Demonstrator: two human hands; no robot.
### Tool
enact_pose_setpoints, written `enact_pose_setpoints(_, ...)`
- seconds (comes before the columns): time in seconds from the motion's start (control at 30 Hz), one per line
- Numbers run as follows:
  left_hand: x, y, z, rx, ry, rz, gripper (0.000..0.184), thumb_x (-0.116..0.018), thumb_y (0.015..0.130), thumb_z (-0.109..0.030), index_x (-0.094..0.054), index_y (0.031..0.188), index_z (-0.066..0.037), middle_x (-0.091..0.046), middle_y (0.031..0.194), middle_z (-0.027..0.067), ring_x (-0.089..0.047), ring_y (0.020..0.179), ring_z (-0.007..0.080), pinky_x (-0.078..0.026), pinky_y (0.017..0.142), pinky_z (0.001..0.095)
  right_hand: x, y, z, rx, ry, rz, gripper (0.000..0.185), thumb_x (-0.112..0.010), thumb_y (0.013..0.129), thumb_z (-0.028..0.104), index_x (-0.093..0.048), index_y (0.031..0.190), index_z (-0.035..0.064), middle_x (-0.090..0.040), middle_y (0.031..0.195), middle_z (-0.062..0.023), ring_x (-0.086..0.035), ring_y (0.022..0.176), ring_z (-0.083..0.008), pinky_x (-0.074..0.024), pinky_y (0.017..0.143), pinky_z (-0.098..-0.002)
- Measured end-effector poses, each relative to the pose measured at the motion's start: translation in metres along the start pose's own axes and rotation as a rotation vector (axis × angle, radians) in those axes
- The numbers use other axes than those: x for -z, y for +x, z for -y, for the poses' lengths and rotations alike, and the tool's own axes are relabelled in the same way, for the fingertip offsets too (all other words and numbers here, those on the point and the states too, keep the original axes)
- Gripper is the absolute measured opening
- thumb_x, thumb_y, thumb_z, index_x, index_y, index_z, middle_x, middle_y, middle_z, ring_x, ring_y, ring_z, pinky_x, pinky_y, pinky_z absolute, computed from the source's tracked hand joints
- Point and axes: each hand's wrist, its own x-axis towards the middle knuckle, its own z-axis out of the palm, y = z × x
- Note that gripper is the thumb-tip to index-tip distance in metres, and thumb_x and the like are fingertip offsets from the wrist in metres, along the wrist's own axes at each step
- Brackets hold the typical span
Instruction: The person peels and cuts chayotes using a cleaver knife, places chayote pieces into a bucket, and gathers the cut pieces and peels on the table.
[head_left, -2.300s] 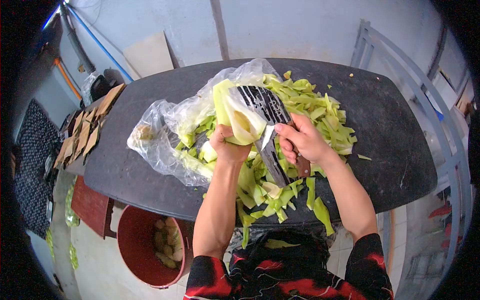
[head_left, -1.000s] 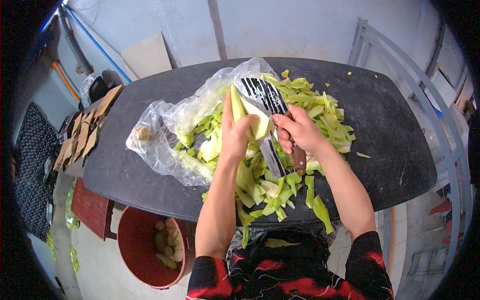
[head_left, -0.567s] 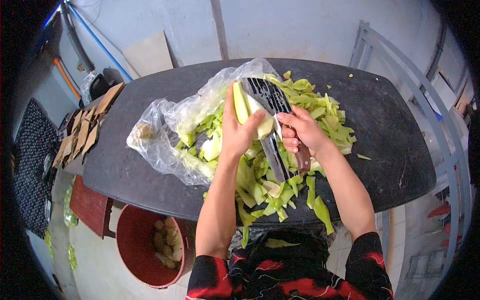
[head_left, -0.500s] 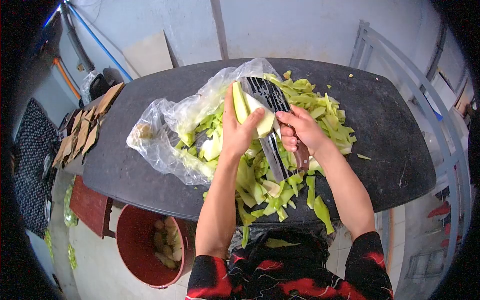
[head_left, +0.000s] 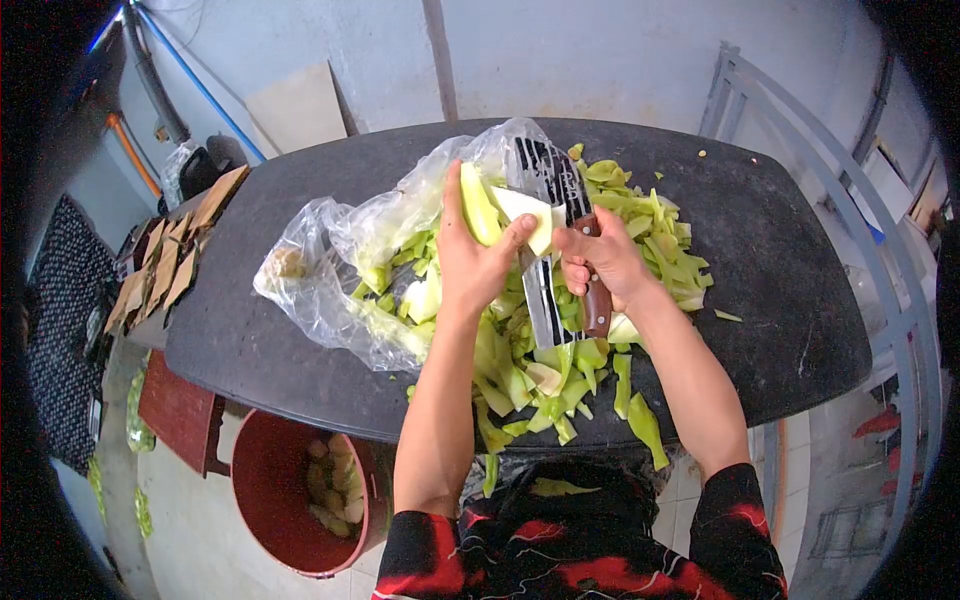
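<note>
My left hand [head_left: 474, 250] grips a pale green, peeled vegetable [head_left: 527, 208] from its left side, fingers behind it and thumb across its near face. A long green strip stands along the vegetable's left side. In my right hand [head_left: 608, 258] is a broad-bladed knife [head_left: 553, 175] with a brown riveted handle; the fingers wrap round the handle. Dark and bright streaks cover the blade, which lies close against the vegetable's right side. Beneath both hands spreads a heap of green peelings [head_left: 650, 228], partly on a clear plastic bag [head_left: 325, 265].
The dark table [head_left: 770, 290] carries the heap, and some peelings hang over its near edge. On the floor at the lower left stands a red bucket [head_left: 262, 520] with pale pieces inside. A grey metal railing [head_left: 850, 190] is at the right, cardboard pieces [head_left: 180, 255] at the left.
The knife has shifted slightly and turned more upright. The vegetable has tilted a little in my left hand, whose fingers are spread slightly more.
</note>
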Motion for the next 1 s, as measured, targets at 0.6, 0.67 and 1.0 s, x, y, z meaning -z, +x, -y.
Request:
enact_pose_setpoints(0.6,0.015,0.003,0.002,0.039,-0.103,0.077,0.088,-0.076,0.083,-0.039,-0.03,0.149,-0.003,-0.059,0.121,0.0166,-0.062,0.1,0.0232,-0.05,0.087,0.0347,0.002,0.002,0.002,-0.029,0.079,-0.03,0.027,-0.076,0.079,0.012,-0.05,0.071,0.0104,-0.045,0.049,0.0023,-0.044,0.037,-0.0076,-0.0411,0.037,-0.0268)
enact_pose_setpoints(0.67,0.018,0.005,0.006,0.015,-0.002,0.062,0.085,-0.073,0.086,-0.039,-0.029,0.149,-0.003,-0.059,0.12,0.0162,-0.063,0.099,0.0235,-0.051,0.086,0.0353,0.003,0.005,0.003,-0.02,0.131,-0.08,0.025,-0.076,0.079,0.011,-0.052,0.072,0.009,-0.048,0.05,0.0013,-0.045,0.038,-0.008,-0.0409,0.037,-0.0269)
enact_pose_setpoints(1.0,0.034,0.007,0.016,0.455,-1.306,0.188,0.067,-0.039,0.094,-0.065,-0.046,0.136,-0.014,-0.055,0.127,0.0186,-0.058,0.107,0.0376,-0.051,0.075,0.0528,0.015,0.008,0.019,0.337,-0.341,-0.403,0.021,-0.076,0.081,0.007,-0.057,0.088,0.0011,-0.058,0.066,-0.0027,-0.052,0.043,-0.0095,-0.0424,0.038,-0.0275)
